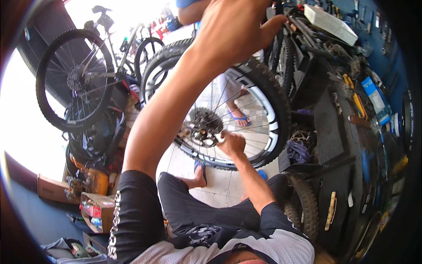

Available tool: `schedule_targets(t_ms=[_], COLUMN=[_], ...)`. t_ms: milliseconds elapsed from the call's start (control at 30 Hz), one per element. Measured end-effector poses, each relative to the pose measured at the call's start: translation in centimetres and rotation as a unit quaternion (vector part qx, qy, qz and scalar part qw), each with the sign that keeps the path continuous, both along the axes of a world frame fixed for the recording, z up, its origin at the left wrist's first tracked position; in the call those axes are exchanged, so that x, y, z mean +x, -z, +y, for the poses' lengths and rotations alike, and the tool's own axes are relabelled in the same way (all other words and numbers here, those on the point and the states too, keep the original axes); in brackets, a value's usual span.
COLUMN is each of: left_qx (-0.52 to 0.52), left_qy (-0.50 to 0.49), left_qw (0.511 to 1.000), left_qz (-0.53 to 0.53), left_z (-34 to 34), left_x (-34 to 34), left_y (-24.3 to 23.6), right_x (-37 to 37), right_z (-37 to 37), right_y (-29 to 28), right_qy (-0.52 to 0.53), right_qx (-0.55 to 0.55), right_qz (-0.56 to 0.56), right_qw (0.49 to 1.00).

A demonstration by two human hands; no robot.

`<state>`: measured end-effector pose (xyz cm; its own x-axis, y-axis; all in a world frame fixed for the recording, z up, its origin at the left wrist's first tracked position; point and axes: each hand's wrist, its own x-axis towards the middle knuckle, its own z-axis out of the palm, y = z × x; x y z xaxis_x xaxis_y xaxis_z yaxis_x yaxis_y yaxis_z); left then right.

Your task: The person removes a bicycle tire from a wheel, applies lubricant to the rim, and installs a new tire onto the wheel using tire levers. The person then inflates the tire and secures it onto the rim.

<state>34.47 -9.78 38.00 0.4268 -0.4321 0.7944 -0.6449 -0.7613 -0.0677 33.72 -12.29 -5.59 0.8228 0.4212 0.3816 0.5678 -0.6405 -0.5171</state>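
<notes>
A mountain bike's rear wheel [271,127], with black tyre and white-patterned rim, fills the centre, its cassette [205,118] at the hub. My left hand [233,31] is raised above it at the top, thumb out; its other fingers run out of view, so what they touch is hidden. My left forearm crosses over the tyre. My right hand [232,143] is low at the wheel, fingers curled on the rear derailleur [206,137] beside the cassette.
Another bike [74,77] stands at left above a yellow machine [94,180] and a cardboard box [105,211]. Someone's sandalled foot [241,118] shows beyond the wheel. A dark workbench [329,132] crowded with parts and tools lines the right, along a blue wall with hanging tools [387,39].
</notes>
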Motion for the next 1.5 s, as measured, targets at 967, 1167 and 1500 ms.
schedule_targets(t_ms=[967,1167,1500], left_qx=[-0.022,0.120,0.244], left_qy=[-0.001,-0.054,-0.025], left_qw=[0.999,0.991,0.681], left_qz=[-0.048,-0.018,0.690], left_z=[3.5,4.6,9.0], left_x=[-12.4,-6.1,7.8], left_y=[10.1,2.6,10.2], right_x=[0.9,1.5,2.6], right_z=[-0.2,-0.1,1.6], right_y=[-10.6,-8.6,1.8], right_qy=[0.001,-0.042,-0.133], right_qx=[0.026,-0.148,-0.227], right_qz=[0.021,-0.099,-0.198], right_qw=[0.999,0.983,0.944])
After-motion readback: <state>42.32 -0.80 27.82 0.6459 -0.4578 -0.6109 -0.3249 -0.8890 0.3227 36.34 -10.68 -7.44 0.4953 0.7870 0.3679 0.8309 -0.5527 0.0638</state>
